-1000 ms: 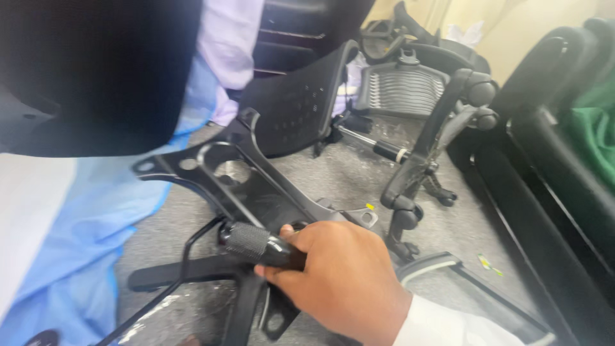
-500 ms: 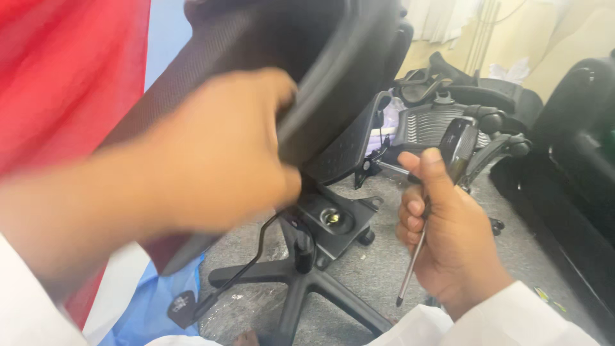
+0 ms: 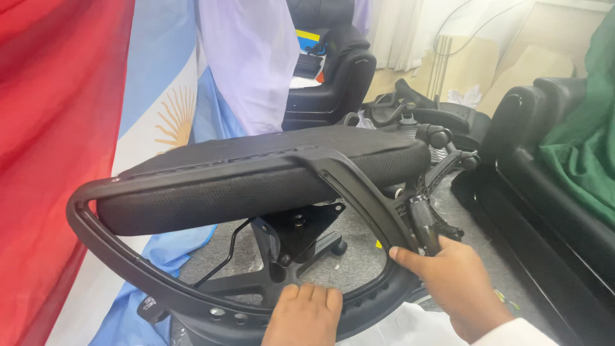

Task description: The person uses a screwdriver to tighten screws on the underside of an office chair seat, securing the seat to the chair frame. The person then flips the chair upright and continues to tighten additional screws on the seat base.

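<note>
Head view: chair seat (image 3: 256, 173) fills centre frame, tilted, w/ black frame (image 3: 359, 186) curving round its front. Left hand (image 3: 304, 317) at 6 o'clock, fingers pressed together, flat on frame's lower rim. Right hand (image 3: 458, 285) at 4 o'clock, fingers curled round a black handle (image 3: 424, 224), thumb on frame. Chair base (image 3: 295, 237) sits under seat, centre. Flags (image 3: 96, 128) hang at 9 o'clock; black sofa (image 3: 551, 211) at 3.

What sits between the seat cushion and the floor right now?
In the head view, under the seat cushion, the black mounting plate and the chair base stand on the grey floor.
</note>
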